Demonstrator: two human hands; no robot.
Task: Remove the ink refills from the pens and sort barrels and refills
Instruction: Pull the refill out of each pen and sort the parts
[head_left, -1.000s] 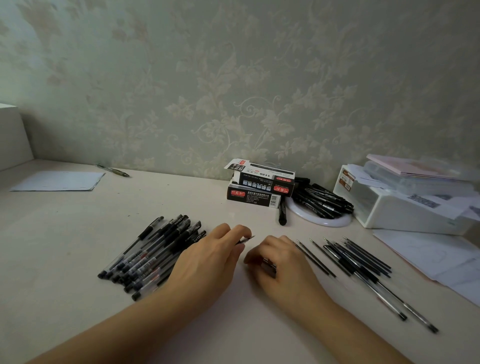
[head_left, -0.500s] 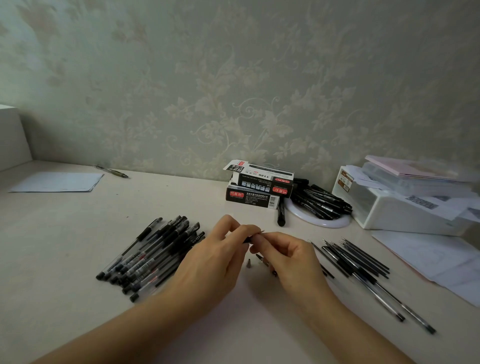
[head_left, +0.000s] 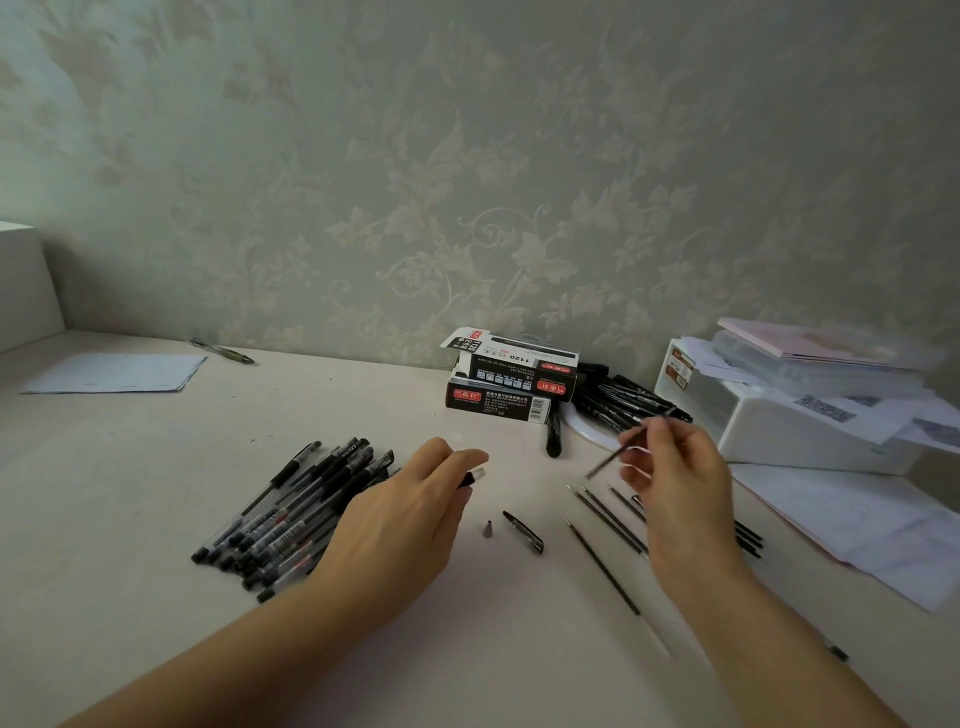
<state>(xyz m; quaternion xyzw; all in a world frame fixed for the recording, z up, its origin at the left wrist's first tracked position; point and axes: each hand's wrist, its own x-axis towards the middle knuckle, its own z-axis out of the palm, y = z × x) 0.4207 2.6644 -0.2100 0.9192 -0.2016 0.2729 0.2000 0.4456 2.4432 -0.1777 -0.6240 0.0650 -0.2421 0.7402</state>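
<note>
Far left: paper sheet (head_left: 111, 373) lying flat on the surface (head_left: 104, 493), a loose pen (head_left: 223, 352) sitting behind it near the wall. Pen pile (head_left: 291, 512) lying left of centre, angled, tips pointing toward the near-left.

Left hand (head_left: 400, 512) hovering just right of the pile, fingers (head_left: 457, 460) curling around a pen barrel (head_left: 471, 477); only its clear end is showing past the fingertips.

Centre, on the surface between the hands: small metal tip cone (head_left: 488, 529) standing beside a black cap (head_left: 523, 531), close together but not touching. Two pen boxes (head_left: 511, 382) stacking at the back, top one open, a black marker (head_left: 552, 435) lying just in front.

Right hand (head_left: 675, 488) raised above the surface, thumb and fingers pinching a thin refill (head_left: 613, 457), tilted, tip pointing down-left. Refill row (head_left: 605, 512) lying under and left of that hand, partly hidden by it. Behind: white dish of black pens (head_left: 631, 397), white storage box (head_left: 779, 421) with papers on top, more sheets (head_left: 857, 519) at far right.
</note>
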